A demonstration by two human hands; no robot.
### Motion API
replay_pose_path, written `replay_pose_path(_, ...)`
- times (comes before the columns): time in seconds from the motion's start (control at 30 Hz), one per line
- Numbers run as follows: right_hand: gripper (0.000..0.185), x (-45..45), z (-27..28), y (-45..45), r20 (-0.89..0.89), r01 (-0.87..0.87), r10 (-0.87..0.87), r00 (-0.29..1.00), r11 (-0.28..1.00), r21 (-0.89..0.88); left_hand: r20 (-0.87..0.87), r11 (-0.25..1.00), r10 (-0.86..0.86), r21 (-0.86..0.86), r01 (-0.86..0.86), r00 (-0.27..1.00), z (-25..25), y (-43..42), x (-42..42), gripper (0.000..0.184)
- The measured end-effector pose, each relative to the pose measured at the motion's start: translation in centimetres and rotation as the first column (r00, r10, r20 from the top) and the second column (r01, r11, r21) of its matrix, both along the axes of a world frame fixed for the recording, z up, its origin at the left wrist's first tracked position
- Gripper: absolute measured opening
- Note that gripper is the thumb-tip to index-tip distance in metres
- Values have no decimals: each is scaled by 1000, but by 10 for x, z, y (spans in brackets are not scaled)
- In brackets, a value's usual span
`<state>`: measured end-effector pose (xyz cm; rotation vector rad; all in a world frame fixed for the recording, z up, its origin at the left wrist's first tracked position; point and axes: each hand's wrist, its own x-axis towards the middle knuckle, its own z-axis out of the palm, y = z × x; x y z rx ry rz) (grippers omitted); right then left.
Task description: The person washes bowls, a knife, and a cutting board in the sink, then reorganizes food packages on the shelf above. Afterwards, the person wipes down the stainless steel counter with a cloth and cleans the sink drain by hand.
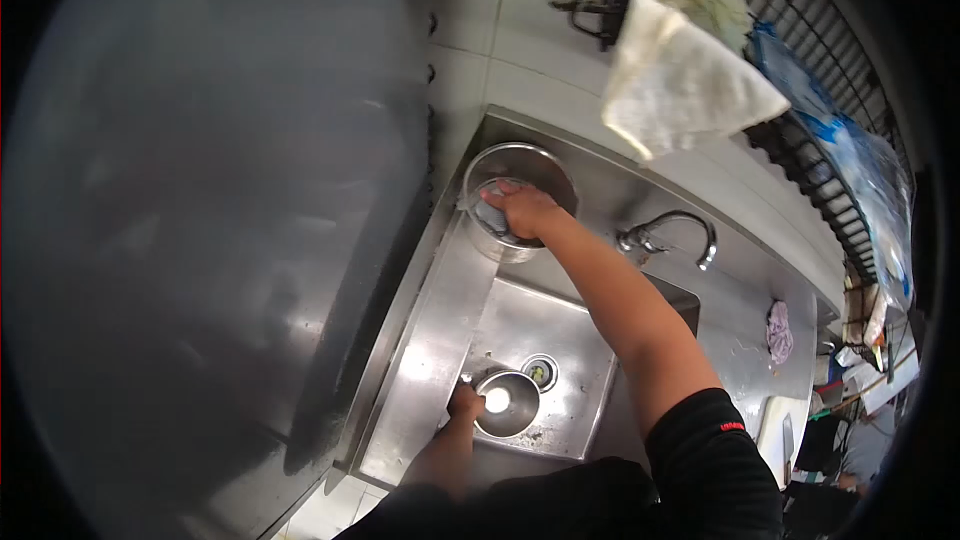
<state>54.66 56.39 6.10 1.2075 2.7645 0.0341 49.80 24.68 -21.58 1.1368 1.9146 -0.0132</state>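
My left hand [466, 403] is closed on the near-left rim of a small steel bowl [515, 410], which is in the sink basin [530, 325] beside the drain [540, 372]. Bits of green lie in the drain. At the back left corner of the sink stands a large round steel pot [535, 161]. Over its front edge, my right hand [522, 210] reaches to a mesh strainer [491, 212] and grips it, with the fingers partly hidden.
A curved faucet [685, 220] rises behind the sink. Right of it lie a purple cloth [779, 332] and a white board [775, 430] with a knife. A white cloth [685, 80] hangs from the rack above. A large grey metal surface [230, 190] fills the left.
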Motion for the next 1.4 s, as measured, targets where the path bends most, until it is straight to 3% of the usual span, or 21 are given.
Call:
replay_pose_path(0.07, 48, -13, -1, 12, 67, 38, -32, 997, 995, -93, 84, 961, -157, -218, 172, 984, -15, -1, 4, 26)
replay_pose_path(0.17, 36, -16, 28, 17, 155, 125, -94, 983, 972, -199, 285, 953, 115, -301, -26, 952, 11, -1, 12, 20)
replay_pose_path(0.3, 38, 11, 74, -9, -202, 265, -296, 934, 950, -166, 382, 901, 330, -402, -166, 863, 11, 3, 20, 27)
replay_pose_path(0.37, 38, 44, 87, -33, -558, 204, -307, 771, 949, -241, 435, 888, 413, -389, -247, 800, 55, 10, 25, 33)
replay_pose_path(0.4, 39, 66, 84, -46, -617, 145, -272, 739, 958, -248, 486, 856, 346, -514, -58, 802, 30, 19, 27, 48)
replay_pose_path(0.47, 42, 110, 67, -87, -673, 99, -390, 628, 898, -428, 288, 952, 197, -287, -112, 937, 89, 31, 32, 62)
replay_pose_path(0.57, 46, 153, 7, -168, -693, 142, -565, 448, 810, -568, 346, 999, 37, -37, -26, 937, 123, 44, 26, 81)
replay_pose_path(0.67, 46, 165, -21, -234, -400, 475, -709, 580, 694, -541, 516, 981, 123, 66, -182, 848, 196, 50, 41, 74)
replay_pose_path(0.77, 34, 166, -64, -244, -646, 513, -533, 546, 823, -245, 740, 955, 103, 113, -274, 664, 215, 45, 78, 66)
replay_pose_path(0.9, 22, 176, -70, -248, -517, 168, -460, 722, 841, -514, 601, 927, 84, 246, -283, 795, 222, 55, 65, 48)
replay_pose_path(0.97, 26, 199, -60, -239, -264, 385, -424, 866, 903, -189, 612, 945, 68, 213, -247, 788, 229, 46, 76, 46)
replay_pose_path(1.0, 24, 201, -57, -232, -409, 458, -461, 787, 882, -113, 632, 957, 53, 188, -220, 773, 232, 43, 83, 46)
replay_pose_path(1.1, 25, 184, -60, -252, -558, 184, -465, 688, 855, -485, 484, 945, 110, 220, -243, 868, 235, 54, 96, 45)
replay_pose_path(1.13, 27, 184, -55, -257, -291, 201, -408, 865, 814, -546, 369, 885, -4, 434, -168, 930, 218, 60, 84, 42)
replay_pose_path(1.17, 27, 195, -51, -258, -293, 199, -409, 864, 813, -547, 366, 885, -5, 434, -166, 931, 200, 58, 75, 42)
replay_pose_path(1.23, 26, 229, -49, -251, -157, 243, -249, 956, 968, -56, 425, 898, 21, 390, -204, 905, 212, 49, 64, 39)
replay_pose_path(1.27, 26, 241, -51, -241, -164, 241, -247, 955, 969, -54, 420, 896, 21, 394, -203, 907, 204, 47, 60, 39)
replay_pose_path(1.3, 25, 253, -55, -226, -555, 309, -501, 664, 860, -407, 619, 882, 218, 206, -424, 755, 187, 44, 58, 31)
replay_pose_path(1.33, 24, 257, -61, -221, -661, 153, -730, 173, 683, -714, 743, 813, 408, -33, -581, 530, 182, 38, 58, 24)
replay_pose_path(1.37, 24, 255, -71, -223, -658, 153, -734, 171, 679, -718, 740, 814, 411, -35, -580, 532, 176, 33, 62, 24)
replay_pose_path(1.4, 24, 250, -78, -226, -471, -118, -875, -112, 482, -868, 780, 842, 408, -121, -526, 474, 179, 31, 75, 23)
